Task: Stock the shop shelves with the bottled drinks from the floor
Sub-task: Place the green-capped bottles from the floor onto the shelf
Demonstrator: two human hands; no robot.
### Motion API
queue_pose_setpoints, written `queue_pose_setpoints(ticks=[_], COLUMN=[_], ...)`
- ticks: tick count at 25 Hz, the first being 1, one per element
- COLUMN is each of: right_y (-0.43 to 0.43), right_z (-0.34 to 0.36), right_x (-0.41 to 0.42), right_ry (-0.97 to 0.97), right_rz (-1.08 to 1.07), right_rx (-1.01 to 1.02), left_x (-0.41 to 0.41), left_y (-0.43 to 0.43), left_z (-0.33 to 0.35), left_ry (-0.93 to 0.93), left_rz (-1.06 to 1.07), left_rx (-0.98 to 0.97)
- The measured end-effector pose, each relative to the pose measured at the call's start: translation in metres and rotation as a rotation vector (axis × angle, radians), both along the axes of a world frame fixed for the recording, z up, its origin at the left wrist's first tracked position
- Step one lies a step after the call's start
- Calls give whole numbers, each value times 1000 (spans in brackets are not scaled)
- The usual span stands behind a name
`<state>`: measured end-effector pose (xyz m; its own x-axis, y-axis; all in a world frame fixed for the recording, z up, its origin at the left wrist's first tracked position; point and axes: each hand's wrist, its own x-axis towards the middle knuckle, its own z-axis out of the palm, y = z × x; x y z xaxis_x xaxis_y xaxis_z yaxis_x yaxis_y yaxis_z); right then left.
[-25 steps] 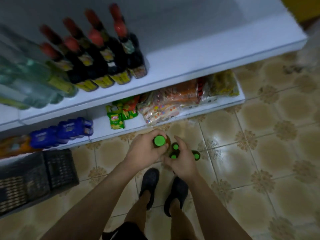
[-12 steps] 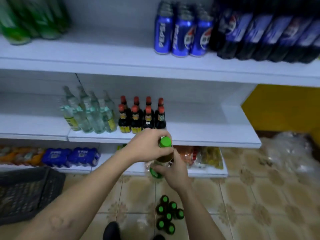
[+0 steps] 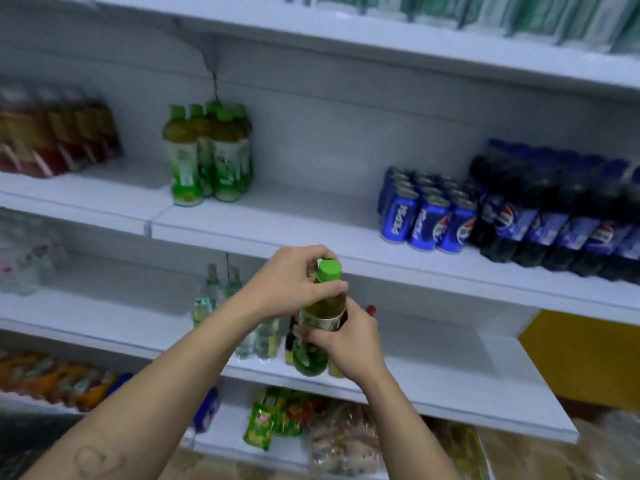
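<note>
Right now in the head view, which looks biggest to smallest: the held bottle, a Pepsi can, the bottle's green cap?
1. held bottle, nearest the camera, which inflates it.
2. Pepsi can.
3. green cap.

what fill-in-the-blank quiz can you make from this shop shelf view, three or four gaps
1. The round screw cap on the held plastic bottle of brownish drink is ____.
2. The right hand holds its lower body; the left hand grips its ____.
3. The blue cylindrical metal cans on the white shelf read ____.
4. The cluster of green-labelled plastic bottles stands to those cans' ____.
Missing words: green, neck, Pepsi, left.
</note>
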<state>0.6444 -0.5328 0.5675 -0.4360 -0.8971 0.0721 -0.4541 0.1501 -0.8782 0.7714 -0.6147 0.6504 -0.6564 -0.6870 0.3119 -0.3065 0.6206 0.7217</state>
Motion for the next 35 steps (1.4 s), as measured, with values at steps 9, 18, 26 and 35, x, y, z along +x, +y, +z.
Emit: queue_pose_setpoints(ticks=[9, 18, 26, 35], right_y=[-130, -262, -361, -381], right_z=[103, 121, 100, 86], right_x=[58, 77, 76, 106], right_ry=[15, -97, -195, -64], right_rz=[39, 111, 184, 128], right_rx=[-199, -207, -124, -283], left_x=[94, 121, 119, 128], left_y=[-113, -192, -252, -304], left_z=[42, 21, -1, -15], left_ry=[154, 129, 103, 138], left_rz=[218, 423, 692, 775], left_rx=[-96, -19, 17, 125])
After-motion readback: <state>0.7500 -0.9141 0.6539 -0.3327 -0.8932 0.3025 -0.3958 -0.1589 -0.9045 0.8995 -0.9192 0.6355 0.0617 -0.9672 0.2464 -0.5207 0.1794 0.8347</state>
